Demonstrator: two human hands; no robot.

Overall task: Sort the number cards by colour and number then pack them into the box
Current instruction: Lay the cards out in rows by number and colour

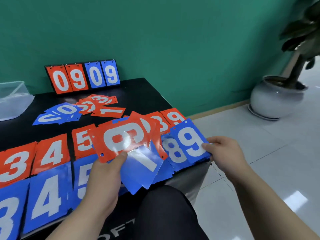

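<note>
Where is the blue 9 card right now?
Head view, right side: the blue 9 card lies at the table's right end, overlapping the blue 8 card, pinched at its edge by the right hand.

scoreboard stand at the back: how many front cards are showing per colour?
Red front cards: 2 (a 0 and a 9)
Blue front cards: 2 (a 0 and a 9)
Total: 4
</note>
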